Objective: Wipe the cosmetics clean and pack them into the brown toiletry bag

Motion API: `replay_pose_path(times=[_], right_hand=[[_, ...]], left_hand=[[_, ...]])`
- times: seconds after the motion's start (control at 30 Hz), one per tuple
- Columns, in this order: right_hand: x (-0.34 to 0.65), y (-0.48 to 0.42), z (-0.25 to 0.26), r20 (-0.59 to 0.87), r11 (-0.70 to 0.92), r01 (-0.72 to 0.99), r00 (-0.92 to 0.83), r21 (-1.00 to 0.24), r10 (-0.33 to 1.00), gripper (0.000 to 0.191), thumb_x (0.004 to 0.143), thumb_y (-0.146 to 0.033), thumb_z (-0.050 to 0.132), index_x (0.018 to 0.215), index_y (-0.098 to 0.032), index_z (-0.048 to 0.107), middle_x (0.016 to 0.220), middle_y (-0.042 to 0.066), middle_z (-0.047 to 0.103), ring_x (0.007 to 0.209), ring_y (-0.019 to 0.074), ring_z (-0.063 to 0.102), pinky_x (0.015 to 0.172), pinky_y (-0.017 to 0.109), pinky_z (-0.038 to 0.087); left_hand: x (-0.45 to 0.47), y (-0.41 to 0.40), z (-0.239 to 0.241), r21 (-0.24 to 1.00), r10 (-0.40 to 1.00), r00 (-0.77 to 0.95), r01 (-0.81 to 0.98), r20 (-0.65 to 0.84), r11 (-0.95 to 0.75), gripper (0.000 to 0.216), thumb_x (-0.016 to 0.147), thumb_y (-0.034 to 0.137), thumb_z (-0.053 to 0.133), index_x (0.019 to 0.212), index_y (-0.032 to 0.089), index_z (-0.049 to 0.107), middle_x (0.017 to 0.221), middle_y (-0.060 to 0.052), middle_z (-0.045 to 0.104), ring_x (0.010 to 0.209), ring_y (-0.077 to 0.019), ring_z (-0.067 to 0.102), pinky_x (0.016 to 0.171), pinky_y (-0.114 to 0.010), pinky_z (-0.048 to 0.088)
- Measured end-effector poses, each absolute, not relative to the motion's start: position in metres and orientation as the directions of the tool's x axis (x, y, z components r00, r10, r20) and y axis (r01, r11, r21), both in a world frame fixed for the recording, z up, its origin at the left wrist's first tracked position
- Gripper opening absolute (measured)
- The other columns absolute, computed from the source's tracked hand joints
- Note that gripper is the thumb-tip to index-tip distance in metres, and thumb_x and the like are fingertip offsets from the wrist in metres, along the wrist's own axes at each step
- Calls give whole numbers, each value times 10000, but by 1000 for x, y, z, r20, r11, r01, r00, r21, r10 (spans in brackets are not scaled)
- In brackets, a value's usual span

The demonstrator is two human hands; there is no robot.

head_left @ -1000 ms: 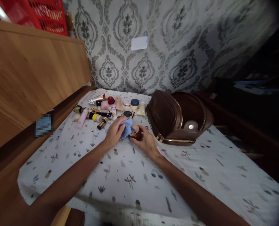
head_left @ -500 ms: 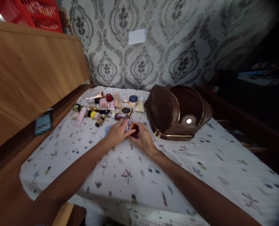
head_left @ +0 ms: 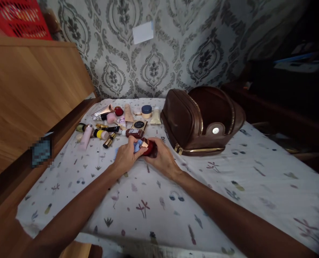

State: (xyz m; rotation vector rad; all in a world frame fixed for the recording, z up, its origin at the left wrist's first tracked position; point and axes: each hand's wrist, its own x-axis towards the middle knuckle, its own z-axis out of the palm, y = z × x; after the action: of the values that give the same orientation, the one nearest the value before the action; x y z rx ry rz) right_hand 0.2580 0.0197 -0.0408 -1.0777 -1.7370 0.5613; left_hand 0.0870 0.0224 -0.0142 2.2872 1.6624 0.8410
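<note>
My right hand (head_left: 164,160) is closed around a dark red bottle (head_left: 150,148) with a shiny gold-coloured neck or cap, tilted toward the left. A light blue cloth (head_left: 138,144) is pinched in my left hand (head_left: 126,156), which presses it against the bottle's gold end. Part of the cloth trails behind the left wrist. Just beyond my hands lies a small bottle of dark red liquid (head_left: 134,133) with a white cap, beside a square compact (head_left: 139,124) with a black oval. A gold and black tube (head_left: 109,140) rests left of the cloth.
An open brown leather bag (head_left: 181,123) with gold zips stands right of my hands. Several cosmetics, including a pink tube (head_left: 86,137) and a blue-lidded jar (head_left: 146,111), lie on the patterned cloth-covered table (head_left: 159,215). A wooden panel (head_left: 38,79) borders the left.
The view has shifted slightly, so things sit a little further left. The red bottle has turned, and more of it and its gold end shows between my hands.
</note>
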Motion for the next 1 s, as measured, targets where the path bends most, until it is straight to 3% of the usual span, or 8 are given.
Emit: replay_pose_path(times=[0.17, 0.3, 0.43, 0.53, 0.73, 0.9, 1.0], right_hand=[[259, 20, -43, 524, 505, 433, -84, -747, 848, 468, 695, -246, 722, 1134, -206, 566, 1021, 89, 615, 966, 275, 624, 853, 434, 536], [261, 19, -42, 516, 498, 432, -84, -752, 852, 483, 695, -226, 744, 1142, -206, 564, 1018, 83, 606, 957, 271, 625, 863, 440, 540], [263, 16, -40, 533, 528, 463, -132, -712, 836, 526, 702, -180, 759, 1182, -215, 548, 1064, 90, 594, 1008, 283, 613, 905, 470, 530], [263, 15, -39, 559, 574, 491, -194, -656, 806, 563, 709, -145, 764, 1216, -227, 536, 1096, 97, 573, 1051, 297, 592, 927, 491, 524], [261, 12, -39, 601, 642, 529, -278, -555, 749, 578, 732, -121, 760, 1252, -225, 527, 1119, 110, 560, 1062, 312, 570, 908, 506, 543], [260, 9, -39, 639, 726, 492, -371, -480, 674, 548, 805, -90, 669, 1296, -282, 516, 1231, 108, 567, 1147, 311, 558, 954, 543, 536], [262, 10, -41, 647, 753, 463, -400, -468, 649, 537, 825, -90, 657, 1303, -291, 518, 1262, 105, 566, 1172, 301, 559, 968, 540, 538]], left_hand=[[84, 18, -19, 384, 828, 264, 788, 495, -481, 281, 922, 488, 584, 986, 224, 515, 741, 12, 664, 654, -182, 661, 622, -260, 467], [80, 15, -16, 140, 589, 462, 697, 663, -703, 287, 971, 423, 530, 1101, 169, 556, 872, -63, 680, 787, -197, 665, 701, -288, 522], [78, 13, -6, -101, 407, 613, 625, 677, -774, 253, 991, 223, 466, 1190, 130, 591, 932, -100, 650, 857, -205, 632, 733, -302, 534], [79, 12, -1, -153, 366, 632, 614, 683, -774, 251, 981, 169, 457, 1167, 143, 624, 944, -95, 635, 862, -196, 613, 753, -306, 531], [79, 8, 2, 12, 518, 527, 693, 673, -721, 261, 996, 189, 416, 1103, 138, 649, 956, -104, 614, 915, -210, 591, 771, -324, 508], [72, 15, 8, 349, 700, 422, 647, 576, -677, 268, 1009, 233, 391, 963, 156, 643, 917, -70, 588, 874, -185, 574, 786, -314, 466], [65, 26, 6, 537, 784, 394, 575, 479, -617, 307, 1004, 287, 399, 783, 175, 581, 803, -29, 541, 783, -169, 537, 734, -299, 436]])
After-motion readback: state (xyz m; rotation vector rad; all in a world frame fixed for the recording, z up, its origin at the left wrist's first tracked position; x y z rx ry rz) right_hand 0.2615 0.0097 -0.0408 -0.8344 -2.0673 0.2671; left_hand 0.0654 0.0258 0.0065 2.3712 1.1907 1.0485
